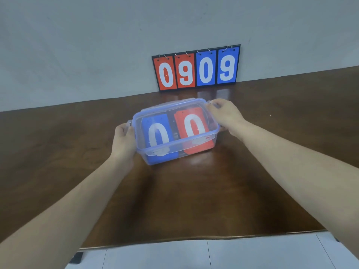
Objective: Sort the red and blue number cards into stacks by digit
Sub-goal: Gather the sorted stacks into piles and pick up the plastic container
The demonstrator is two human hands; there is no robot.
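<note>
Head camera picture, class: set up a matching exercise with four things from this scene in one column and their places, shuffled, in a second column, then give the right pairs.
Things:
1. blue 0 card
2. red 0 card
3. scoreboard
4. left hand

Places:
A. leaning against the wall at the back of the table
B. at the left end of the clear box
C. in the box, right side
D. in the box, left side

Pairs: 1-D, 2-C, 3-A, 4-B

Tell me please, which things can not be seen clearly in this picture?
- Cards below the top blue card and red card: head view, covered by those cards inside the plastic box.
- Fingers of the left hand and right hand: partly behind the box ends.
- Scoreboard pages behind the front digits.
</note>
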